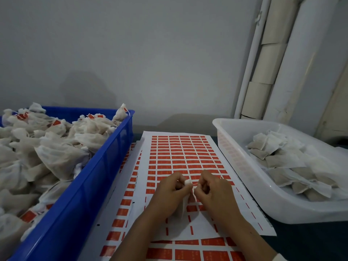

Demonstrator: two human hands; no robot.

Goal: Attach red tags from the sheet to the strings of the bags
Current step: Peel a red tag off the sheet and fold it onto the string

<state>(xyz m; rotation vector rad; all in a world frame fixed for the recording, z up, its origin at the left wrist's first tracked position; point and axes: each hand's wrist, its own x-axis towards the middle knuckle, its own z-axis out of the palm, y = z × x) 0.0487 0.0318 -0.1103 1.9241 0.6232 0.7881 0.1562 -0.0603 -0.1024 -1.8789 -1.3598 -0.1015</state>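
A white sheet of red tags (180, 153) lies between two bins; its near rows are peeled bare. Over it, my left hand (169, 194) grips a small white bag (183, 204) that hangs down between my hands, its top (187, 182) poking out by my fingers. My right hand (212, 191) pinches the bag's string and a thin red tag (194, 184) right beside the left fingertips. The blue bin (105, 166) at left holds several tagged bags (56, 147). The white bin (241, 166) at right holds several bags (286, 162) with no tags showing.
More tag sheets (122, 213) lie stacked under the top one, showing at the left and near edges. Rolls of pale material (271, 53) lean in the back right corner against the grey wall. The dark tabletop (310, 245) shows at the near right.
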